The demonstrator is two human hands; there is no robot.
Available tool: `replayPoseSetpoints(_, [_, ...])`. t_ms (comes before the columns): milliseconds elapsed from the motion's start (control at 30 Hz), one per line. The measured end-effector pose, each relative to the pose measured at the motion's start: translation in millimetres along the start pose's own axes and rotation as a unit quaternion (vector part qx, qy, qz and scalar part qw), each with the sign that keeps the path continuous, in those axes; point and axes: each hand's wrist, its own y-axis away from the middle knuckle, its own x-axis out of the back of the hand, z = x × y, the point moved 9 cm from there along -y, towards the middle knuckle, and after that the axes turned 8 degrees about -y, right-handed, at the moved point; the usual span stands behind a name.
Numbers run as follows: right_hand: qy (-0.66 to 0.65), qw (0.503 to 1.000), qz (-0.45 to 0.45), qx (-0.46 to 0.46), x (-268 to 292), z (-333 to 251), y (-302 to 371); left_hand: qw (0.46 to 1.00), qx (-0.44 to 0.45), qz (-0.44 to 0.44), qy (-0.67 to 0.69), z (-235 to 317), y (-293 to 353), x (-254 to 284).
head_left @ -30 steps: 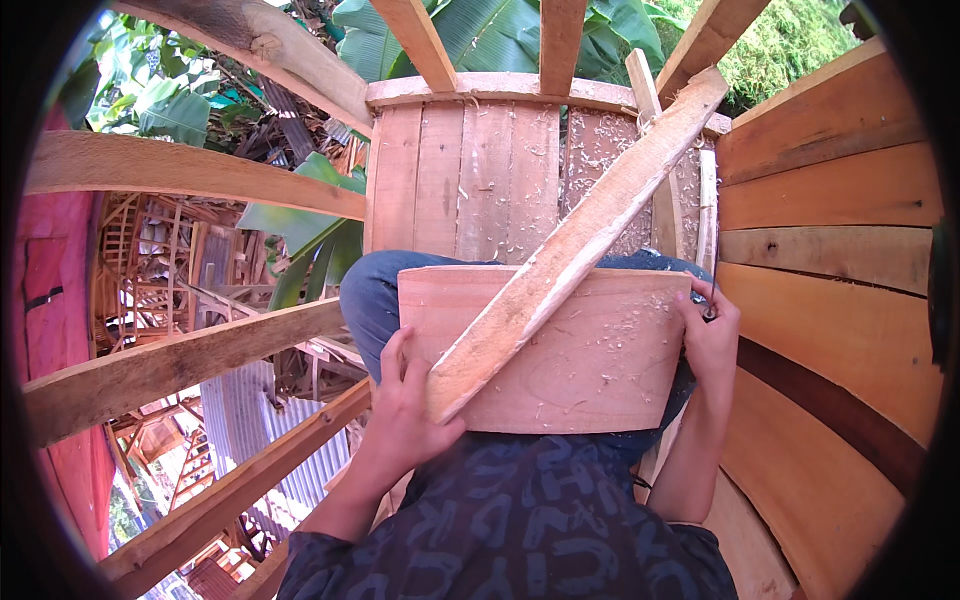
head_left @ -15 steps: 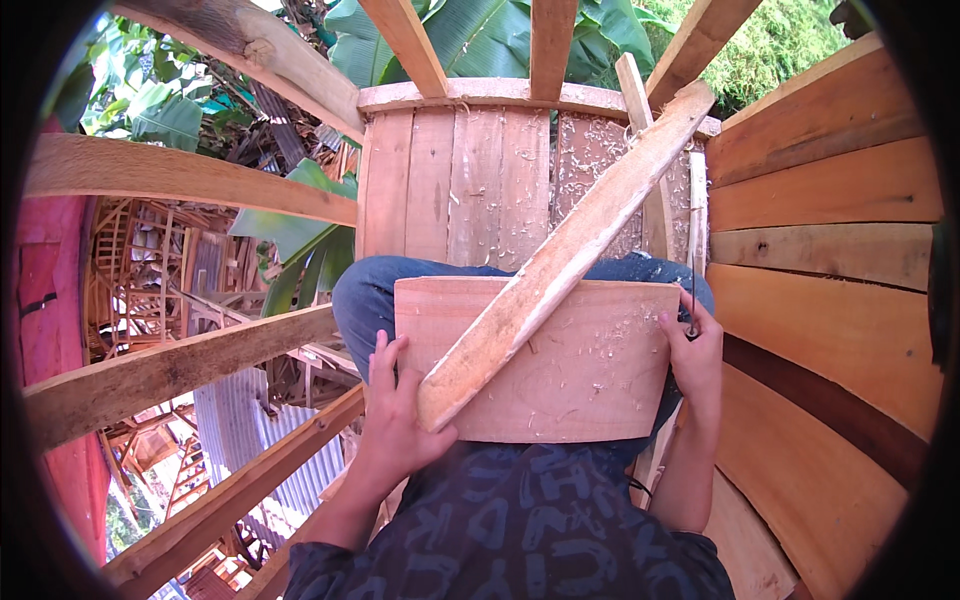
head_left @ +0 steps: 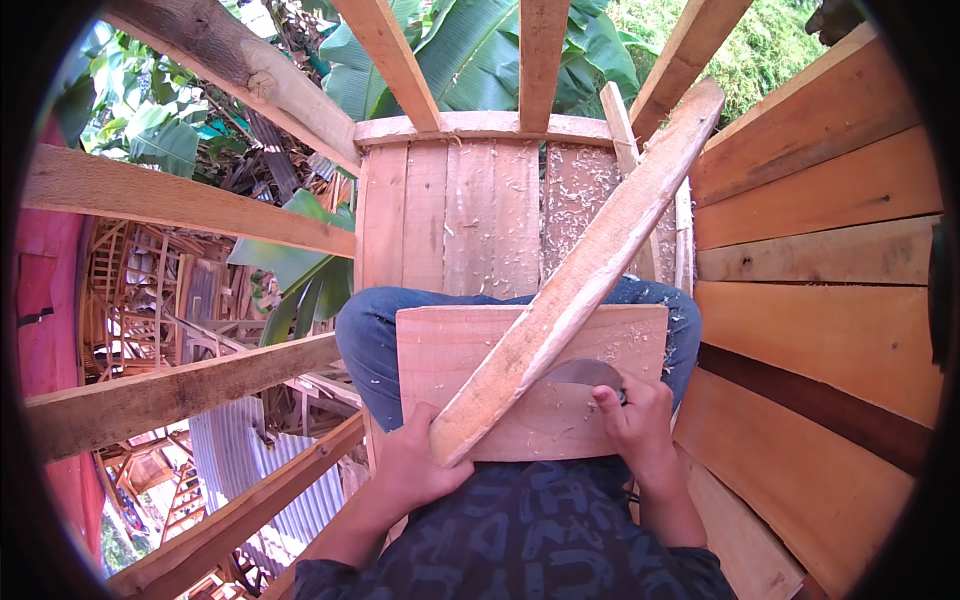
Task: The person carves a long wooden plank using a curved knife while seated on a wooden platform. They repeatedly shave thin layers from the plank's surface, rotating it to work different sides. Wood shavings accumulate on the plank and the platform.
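The right hand (head_left: 643,418) has come from the board's (head_left: 550,425) right edge to over it, grip closed round a knife (head_left: 583,372), bringing blade beside the wooden strip (head_left: 580,280) slanting across the board; the left hand (head_left: 420,458) pinches the strip's end at the board's lower-left corner.

I see that the long strip (head_left: 570,290) is rough matt wood, the board (head_left: 560,425) smoother wood, the blade (head_left: 583,372) greyish metal.
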Motion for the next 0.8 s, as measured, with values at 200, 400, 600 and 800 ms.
replayPoseSetpoints(200, [0.122,0.991,-0.048,-0.041,-24,7,1,0.992,-0.038,-0.017,0.119,2,-3,-28])
replayPoseSetpoints(400, [0.155,0.985,-0.067,-0.036,-24,5,-7,0.988,-0.054,-0.008,0.145,-5,-5,-30])
replayPoseSetpoints(600, [0.212,0.974,-0.069,0.027,-25,-15,-10,0.986,-0.063,-0.002,0.151,-7,-7,-31])
replayPoseSetpoints(800, [0.286,0.957,-0.037,0.031,-8,2,-29,0.988,-0.062,0.009,0.139,-10,-8,-34])
